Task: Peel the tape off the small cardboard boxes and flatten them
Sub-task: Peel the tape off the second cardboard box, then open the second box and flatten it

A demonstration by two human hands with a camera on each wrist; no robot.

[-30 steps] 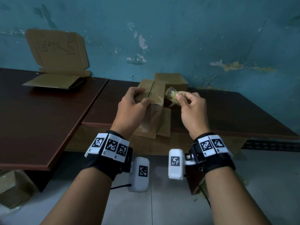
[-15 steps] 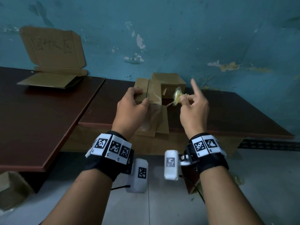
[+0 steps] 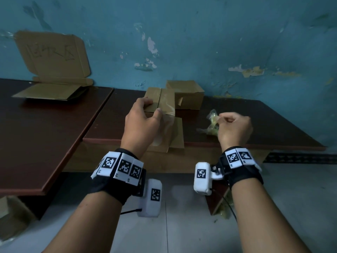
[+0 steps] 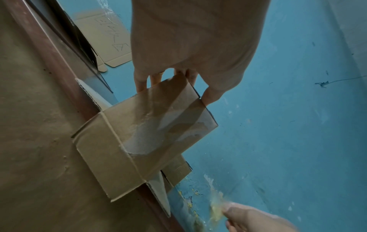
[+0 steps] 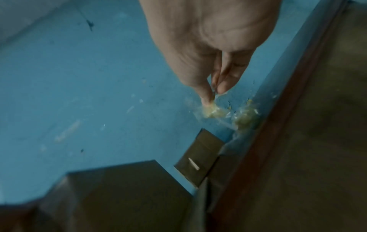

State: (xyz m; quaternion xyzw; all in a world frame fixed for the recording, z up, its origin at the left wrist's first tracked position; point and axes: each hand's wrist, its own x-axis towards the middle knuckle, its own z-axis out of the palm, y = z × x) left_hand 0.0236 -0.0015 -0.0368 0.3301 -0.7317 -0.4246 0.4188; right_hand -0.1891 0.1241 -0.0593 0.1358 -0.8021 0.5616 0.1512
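Note:
A small cardboard box with its flaps open stands at the front edge of the brown table, one flap hanging over the edge. My left hand grips its top left part, fingers over the far side and thumb in front; the left wrist view shows the box with torn patches where tape came off. To the right of the box, my right hand pinches a crumpled yellowish tape wad low over the table. In the right wrist view thumb and forefinger hold that tape wad close beside another wad.
A second small box stands behind the first, against the blue wall. A large flattened carton leans on the wall on the left table. More cardboard lies on the floor at lower left.
My right hand has moved right and down, away from the box, carrying the tape wad toward the table; its raised forefinger has curled in. The left hand stays on the box.

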